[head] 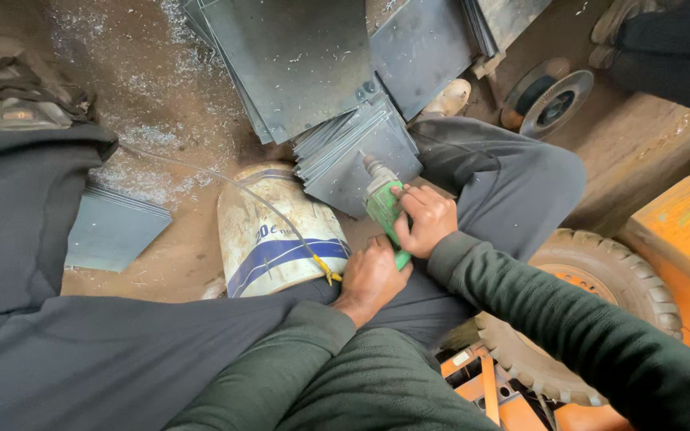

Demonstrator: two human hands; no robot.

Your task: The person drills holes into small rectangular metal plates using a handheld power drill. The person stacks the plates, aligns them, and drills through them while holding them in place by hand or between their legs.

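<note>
Both hands grip a green handheld power drill [382,209] with a grey metal chuck, its tip pressed against the top sheet of a small stack of grey square metal plates [358,153]. The right hand [425,221] wraps closed around the drill's body from above; the left hand [371,276] closes around the rear of the handle — just where a thin grey cable with a yellow collar [323,267] runs off to the left. The plate stack rests on a dirty white plastic bucket with blue stripes [273,235] lying on its side between the person's knees. Larger grey steel sheets [297,56] lean behind — metal shavings [145,104] litter the brown floor. A worn rubber tyre on an orange hub [592,271] sits to the right.
</note>
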